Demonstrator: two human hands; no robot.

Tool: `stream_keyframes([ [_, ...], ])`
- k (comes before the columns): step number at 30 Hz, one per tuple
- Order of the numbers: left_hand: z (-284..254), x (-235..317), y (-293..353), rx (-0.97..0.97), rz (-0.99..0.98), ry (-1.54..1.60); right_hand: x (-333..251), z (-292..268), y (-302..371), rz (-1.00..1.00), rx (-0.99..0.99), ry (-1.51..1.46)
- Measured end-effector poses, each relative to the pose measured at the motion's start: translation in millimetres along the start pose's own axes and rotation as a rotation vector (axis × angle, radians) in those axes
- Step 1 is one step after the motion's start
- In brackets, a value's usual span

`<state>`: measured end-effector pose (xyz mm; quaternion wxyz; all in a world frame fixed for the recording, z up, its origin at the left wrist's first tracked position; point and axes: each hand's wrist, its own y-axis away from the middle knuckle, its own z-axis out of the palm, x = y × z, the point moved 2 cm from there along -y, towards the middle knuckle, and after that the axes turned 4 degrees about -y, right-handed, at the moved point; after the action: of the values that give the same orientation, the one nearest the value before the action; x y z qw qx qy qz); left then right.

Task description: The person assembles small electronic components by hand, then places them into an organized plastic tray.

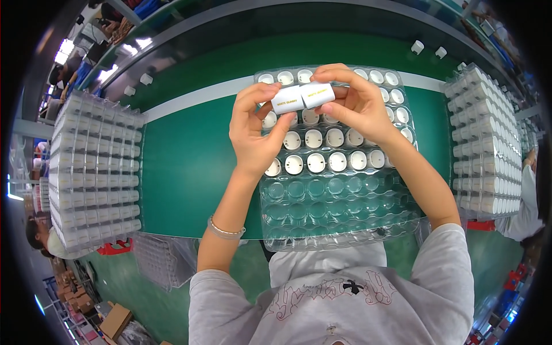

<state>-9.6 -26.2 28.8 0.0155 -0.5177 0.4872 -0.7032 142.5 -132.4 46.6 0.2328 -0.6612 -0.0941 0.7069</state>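
Note:
Above the clear plastic tray (335,215), both hands hold small white cylindrical cases with gold lettering, end to end and slightly tilted. My left hand (251,127) pinches the left case (287,98) between thumb and fingers. The right case (318,94) is gripped by my right hand (363,102), thumb below and fingers above. The two cases meet or nearly meet; I cannot tell whether they are joined. Rows of white round cases (334,137) stand in the tray's far part, with small dark marks inside their tops. The near rows of pockets hold nothing.
Tall stacks of filled clear trays stand at the left (95,172) and right (486,144) of the green work surface (184,167). Loose white pieces (417,47) lie at the far side. Lower left, clear trays (163,261) are piled below the surface edge. Other people sit at both sides.

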Motion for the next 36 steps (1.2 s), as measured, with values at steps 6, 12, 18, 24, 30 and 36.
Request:
stream_keyframes([
  [6,0,4,-1,0.0,0.035,-0.1,-2,-5,-1,-0.1,-0.035,0.222],
  [12,-1,3,-3,-0.039,-0.33,0.078,-2,-3,-1,0.063,0.136,0.201],
  [18,-3,-1,2,-0.113,-0.521,0.203,-1,-9,-1,0.354,0.201,0.122],
  [24,-3,-1,1,-0.118,-0.64,0.228,-1,-8,0,0.444,0.225,0.059],
  [30,3,-4,0,-0.072,-0.231,0.017,-2,-1,-3,0.079,0.253,0.039],
  [36,7,5,-2,-0.228,-0.04,-0.252,-10,-10,-3,-0.253,0.149,0.576],
])
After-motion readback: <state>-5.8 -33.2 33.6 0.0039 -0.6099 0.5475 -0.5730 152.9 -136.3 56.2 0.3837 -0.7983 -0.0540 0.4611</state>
